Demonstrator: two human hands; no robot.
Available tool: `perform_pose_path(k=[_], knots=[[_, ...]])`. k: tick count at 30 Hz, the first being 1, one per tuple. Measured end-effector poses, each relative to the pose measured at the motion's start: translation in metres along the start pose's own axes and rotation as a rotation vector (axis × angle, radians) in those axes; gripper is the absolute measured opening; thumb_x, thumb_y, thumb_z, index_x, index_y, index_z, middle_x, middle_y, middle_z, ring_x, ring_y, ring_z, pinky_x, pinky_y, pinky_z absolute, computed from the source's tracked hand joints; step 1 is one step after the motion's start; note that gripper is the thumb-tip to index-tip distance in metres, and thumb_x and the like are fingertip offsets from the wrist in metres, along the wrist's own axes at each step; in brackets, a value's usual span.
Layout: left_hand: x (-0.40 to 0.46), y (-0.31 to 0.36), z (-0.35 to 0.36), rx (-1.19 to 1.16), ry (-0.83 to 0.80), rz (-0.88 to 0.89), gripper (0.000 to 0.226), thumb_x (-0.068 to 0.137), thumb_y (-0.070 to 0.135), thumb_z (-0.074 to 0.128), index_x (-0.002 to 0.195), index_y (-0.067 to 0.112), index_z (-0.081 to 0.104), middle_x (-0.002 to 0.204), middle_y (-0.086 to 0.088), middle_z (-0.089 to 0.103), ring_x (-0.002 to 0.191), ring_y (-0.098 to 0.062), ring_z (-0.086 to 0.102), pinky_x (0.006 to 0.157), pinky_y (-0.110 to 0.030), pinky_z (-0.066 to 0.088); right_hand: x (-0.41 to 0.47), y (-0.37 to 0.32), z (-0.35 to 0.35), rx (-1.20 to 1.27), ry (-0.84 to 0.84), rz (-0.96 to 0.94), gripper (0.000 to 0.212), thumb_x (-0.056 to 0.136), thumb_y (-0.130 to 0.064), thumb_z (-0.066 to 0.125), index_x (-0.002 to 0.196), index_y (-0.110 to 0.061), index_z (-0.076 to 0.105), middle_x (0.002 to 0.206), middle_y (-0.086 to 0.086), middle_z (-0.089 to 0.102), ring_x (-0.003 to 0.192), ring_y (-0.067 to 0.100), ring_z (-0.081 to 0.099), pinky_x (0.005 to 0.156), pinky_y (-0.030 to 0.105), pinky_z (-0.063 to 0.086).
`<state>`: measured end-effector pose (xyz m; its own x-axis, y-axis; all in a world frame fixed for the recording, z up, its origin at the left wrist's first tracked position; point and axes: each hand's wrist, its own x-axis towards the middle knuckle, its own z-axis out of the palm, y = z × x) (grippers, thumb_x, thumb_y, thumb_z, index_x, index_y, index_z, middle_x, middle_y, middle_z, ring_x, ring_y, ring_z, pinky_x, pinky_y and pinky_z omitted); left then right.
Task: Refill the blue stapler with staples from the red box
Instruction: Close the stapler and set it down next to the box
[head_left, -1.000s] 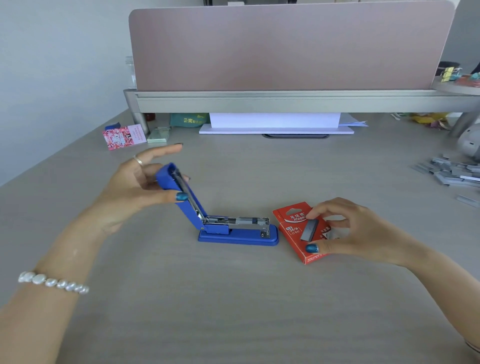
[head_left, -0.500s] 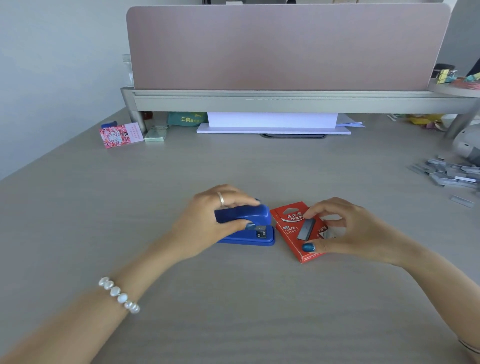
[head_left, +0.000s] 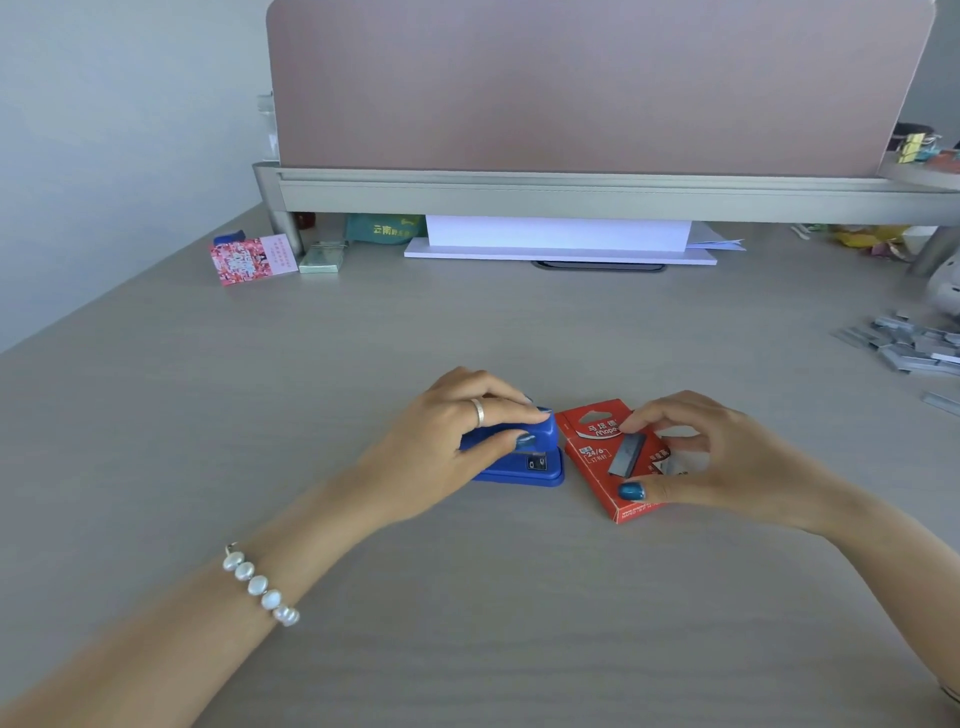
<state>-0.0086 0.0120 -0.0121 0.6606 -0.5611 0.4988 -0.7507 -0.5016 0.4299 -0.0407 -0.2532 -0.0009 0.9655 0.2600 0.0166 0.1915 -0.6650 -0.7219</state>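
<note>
The blue stapler (head_left: 540, 467) lies closed on the desk's middle. My left hand (head_left: 457, 441) rests over its top, fingers and thumb wrapped on the lid. Just right of it lies the red box (head_left: 592, 457), flat on the desk with its right end open. My right hand (head_left: 727, 457) hovers over the box and pinches a grey strip of staples (head_left: 626, 454) between thumb and forefinger, right above the box face.
A heap of loose grey staple strips (head_left: 904, 343) lies at the far right. A pink card (head_left: 252, 260) and a small pale box (head_left: 322, 257) sit at the back left, under a raised shelf (head_left: 571, 192) with white paper (head_left: 558, 239) beneath.
My left hand swung the stapler's raised lid down and now presses on the closed stapler. My right hand has stayed over the red box with the staple strip.
</note>
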Motion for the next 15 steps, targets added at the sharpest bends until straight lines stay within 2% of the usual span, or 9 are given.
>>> perform_pose_path(k=[3,8,12,15], knots=[[-0.001,0.002,0.004,0.032,-0.051,-0.003,0.033,0.087,0.031,0.046,0.111,0.022,0.066,0.103,0.004,0.064,0.096,-0.01,0.05,0.088,-0.014,0.035,0.0,0.001,0.0,-0.01,0.014,0.003,0.047,0.057,-0.039,0.078,0.1,-0.032,0.061,0.116,-0.011,0.052,0.107,0.006,0.055,0.082,0.013,0.044],[0.0,0.004,0.005,0.041,-0.063,-0.019,0.028,0.087,0.02,0.054,0.111,0.019,0.067,0.102,0.001,0.064,0.095,-0.01,0.048,0.087,-0.015,0.035,0.0,0.0,0.002,-0.028,0.032,0.013,0.051,0.052,-0.048,0.074,0.098,-0.033,0.06,0.115,-0.013,0.052,0.106,0.01,0.056,0.081,0.016,0.046],[-0.004,0.003,0.003,0.02,-0.007,-0.027,0.028,0.089,0.024,0.054,0.115,0.021,0.064,0.107,0.006,0.064,0.099,-0.008,0.05,0.09,-0.013,0.035,0.0,-0.003,0.004,-0.065,0.058,-0.011,0.06,0.046,-0.057,0.068,0.1,-0.033,0.06,0.117,-0.011,0.051,0.106,0.012,0.057,0.086,0.023,0.05],[-0.006,0.003,0.001,0.002,0.023,-0.038,0.035,0.088,0.032,0.047,0.118,0.024,0.062,0.111,0.015,0.06,0.102,-0.007,0.051,0.092,-0.013,0.036,-0.003,-0.009,0.005,-0.036,0.064,-0.039,0.062,0.049,-0.061,0.064,0.108,-0.046,0.051,0.12,-0.015,0.049,0.103,0.006,0.058,0.082,0.022,0.053]])
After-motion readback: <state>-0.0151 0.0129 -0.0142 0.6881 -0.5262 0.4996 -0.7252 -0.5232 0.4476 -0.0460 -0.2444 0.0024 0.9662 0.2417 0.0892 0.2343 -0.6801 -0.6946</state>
